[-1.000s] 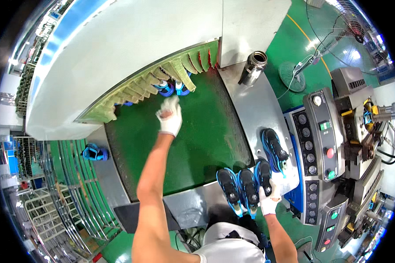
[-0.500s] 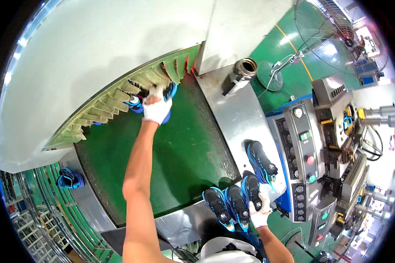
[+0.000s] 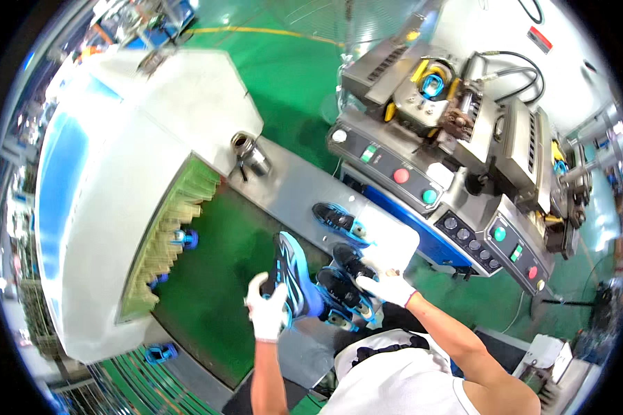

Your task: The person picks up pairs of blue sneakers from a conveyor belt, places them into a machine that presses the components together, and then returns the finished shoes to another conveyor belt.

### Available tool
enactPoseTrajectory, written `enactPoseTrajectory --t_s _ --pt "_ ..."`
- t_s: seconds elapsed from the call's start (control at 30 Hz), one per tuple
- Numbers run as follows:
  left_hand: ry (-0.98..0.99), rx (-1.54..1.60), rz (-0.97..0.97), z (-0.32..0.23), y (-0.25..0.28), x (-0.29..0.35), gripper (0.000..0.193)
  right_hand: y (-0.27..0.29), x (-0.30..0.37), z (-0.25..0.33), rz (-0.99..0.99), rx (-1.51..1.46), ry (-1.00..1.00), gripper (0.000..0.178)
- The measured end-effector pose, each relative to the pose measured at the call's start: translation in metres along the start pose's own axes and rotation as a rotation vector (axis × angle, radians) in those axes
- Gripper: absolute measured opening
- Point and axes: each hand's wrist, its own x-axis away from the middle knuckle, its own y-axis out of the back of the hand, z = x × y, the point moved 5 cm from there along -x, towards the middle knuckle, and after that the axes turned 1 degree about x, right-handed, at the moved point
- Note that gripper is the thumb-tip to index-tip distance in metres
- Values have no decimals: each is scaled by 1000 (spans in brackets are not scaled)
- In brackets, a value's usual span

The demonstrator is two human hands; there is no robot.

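Note:
My left hand, in a white glove, grips a black-and-blue sports shoe by its lower end. The shoe is tilted, with its blue side toward me, above the near edge of the green conveyor belt. My right hand, also gloved, holds another black shoe with blue trim; its fingertips are partly hidden. Between my hands lie further black-and-blue shoes, partly overlapped by the held one. One more shoe lies beyond them on the metal ledge.
On the left a white machine housing has a green strip curtain, with a shoe under it. A metal cup stands on the ledge. Control panels with buttons are at right. A blue shoe sits at lower left.
My left hand has come back from the strip curtain toward me with a shoe. My view has turned to the right. My right hand stays at the shoes on the near side.

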Motion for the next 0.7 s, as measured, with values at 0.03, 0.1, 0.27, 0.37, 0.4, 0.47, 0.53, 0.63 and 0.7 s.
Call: enactPoseTrajectory --t_s 0.03,0.1,0.27,0.37,0.4,0.47,0.53,0.63,0.7 --pt "-225 179 15 -2 -8 18 50 15 5 12 42 -131 51 74" --pt "-167 667 189 -28 -51 47 50 25 14 18 307 -816 91 76" --pt "-518 180 429 -76 -146 7 41 60 23 25 521 -1654 -52 73" --pt "-264 668 768 -174 -229 19 51 148 22 -5 269 -1534 59 70" --pt "-120 842 837 -195 -257 20 56 190 31 8 170 -1373 166 74" --pt "-533 408 881 -235 -309 17 51 245 49 0 161 -1392 207 77" --pt "-673 255 938 -284 -361 20 56 284 61 -25 106 -1443 235 81" --pt "-1234 -501 632 -360 -459 -24 68 332 83 -48 79 -1577 420 88" --pt "-1325 -600 481 -381 -513 -81 66 335 86 -68 16 -1668 407 84"
